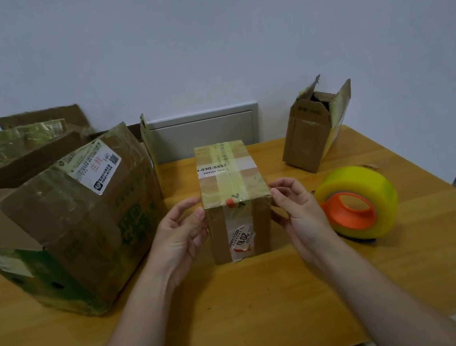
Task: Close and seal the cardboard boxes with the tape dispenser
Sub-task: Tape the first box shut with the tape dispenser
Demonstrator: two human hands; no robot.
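Left hand (182, 232): curved fingers pinch left top edge of small box (236, 199).
Right hand (295, 206): pinches right top edge.
Tape dispenser (358, 204): near, apart.

Three cardboard boxes (60, 230) (235, 202) (317, 132), one tape dispenser (360, 204), two hands (183, 235) (297, 209).
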